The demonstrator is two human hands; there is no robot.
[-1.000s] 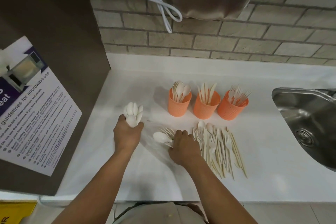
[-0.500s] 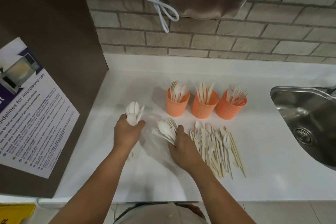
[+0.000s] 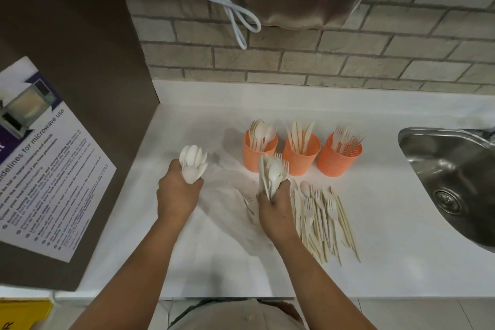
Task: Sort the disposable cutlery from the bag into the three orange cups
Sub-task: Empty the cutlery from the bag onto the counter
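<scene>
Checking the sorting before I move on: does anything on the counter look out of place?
One fork lies alone on the clear bag between the hands, apart from the loose pile right of the right hand. That hand grips a mixed bundle of cutlery; the left hand holds only spoons.

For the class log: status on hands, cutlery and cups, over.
Left hand grips spoon bunch. Right hand grips mixed bundle. Orange cups part-filled; loose pile on counter. Nothing blocks cups.

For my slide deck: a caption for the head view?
Left hand grips white spoons, right hand a mixed cutlery bunch, near three orange cups.
</scene>
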